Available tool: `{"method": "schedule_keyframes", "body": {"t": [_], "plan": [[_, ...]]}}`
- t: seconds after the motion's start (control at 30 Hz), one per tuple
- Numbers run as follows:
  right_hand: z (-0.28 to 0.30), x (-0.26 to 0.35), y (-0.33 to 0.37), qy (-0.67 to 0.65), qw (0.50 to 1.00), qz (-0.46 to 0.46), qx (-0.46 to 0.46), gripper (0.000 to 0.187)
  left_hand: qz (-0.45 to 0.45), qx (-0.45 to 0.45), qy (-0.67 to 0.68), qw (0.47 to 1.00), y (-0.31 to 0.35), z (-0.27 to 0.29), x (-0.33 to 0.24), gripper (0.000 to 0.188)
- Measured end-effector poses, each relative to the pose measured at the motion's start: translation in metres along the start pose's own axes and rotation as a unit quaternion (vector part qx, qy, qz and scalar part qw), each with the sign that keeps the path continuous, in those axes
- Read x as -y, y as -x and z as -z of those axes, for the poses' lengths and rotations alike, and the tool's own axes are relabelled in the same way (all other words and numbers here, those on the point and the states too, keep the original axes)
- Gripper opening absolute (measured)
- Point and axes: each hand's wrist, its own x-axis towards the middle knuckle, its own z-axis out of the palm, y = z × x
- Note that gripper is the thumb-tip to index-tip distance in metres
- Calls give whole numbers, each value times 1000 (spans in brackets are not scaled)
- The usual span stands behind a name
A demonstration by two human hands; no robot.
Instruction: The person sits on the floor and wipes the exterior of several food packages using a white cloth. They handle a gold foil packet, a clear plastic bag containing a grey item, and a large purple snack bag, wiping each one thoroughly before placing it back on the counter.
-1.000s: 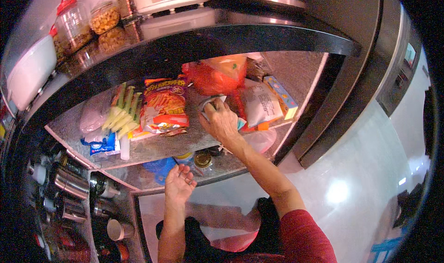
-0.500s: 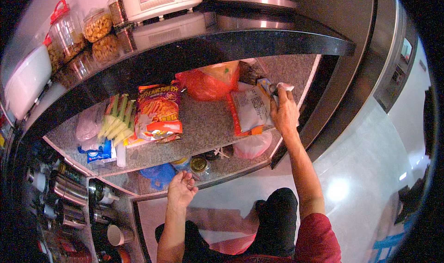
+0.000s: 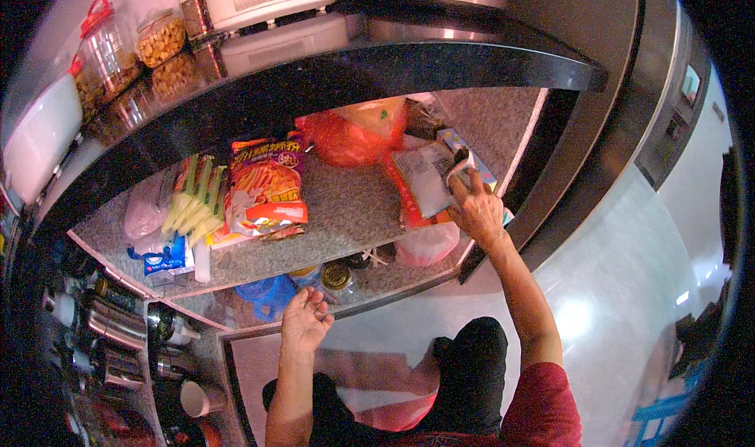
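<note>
My right hand point(image 3: 477, 213) reaches onto the right side of the shelf, its fingers closed around a small white-and-dark thing point(image 3: 462, 164) whose kind I cannot make out. Beneath and beside that hand lie a grey-and-orange packet point(image 3: 425, 181) and a patterned light-blue box point(image 3: 452, 139), partly hidden by the fingers. My left hand point(image 3: 305, 319) hovers in front of the lower shelf, palm turned up, fingers loosely curled and nothing in it. Nearest to it are a blue plastic bag point(image 3: 267, 294) and a jar with a gold lid point(image 3: 336, 276).
On the upper shelf point(image 3: 346, 203) stand a purple-and-orange noodle packet point(image 3: 266, 181), bundled pale-green sticks point(image 3: 197, 199), a blue-and-white packet point(image 3: 169, 258) and a red plastic bag point(image 3: 346, 140). A black countertop edge point(image 3: 330, 69) overhangs it. Metal canisters point(image 3: 118, 321) fill the left rack.
My right hand has shifted slightly toward me and left, with the white-and-dark thing still in its fingers; more of the patterned box shows. The left hand has barely moved.
</note>
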Motion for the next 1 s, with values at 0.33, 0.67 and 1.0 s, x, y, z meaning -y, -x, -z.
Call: {"method": "schedule_keyframes", "body": {"t": [0.33, 0.67, 1.0], "plan": [[30, 2, 0, -107, 990, -36, 89, 46, 28, 9, -17, 999, -10, 1, 16, 11], [2, 71, -132, -57, 992, -90, -73, 34, 21, 56, -6, 998, -14, 3, 7, 10], [-73, 118, -224, 64, 982, -77, 158, 33, -40, 28, -12, 999, -23, 31, -6, 13]]}}
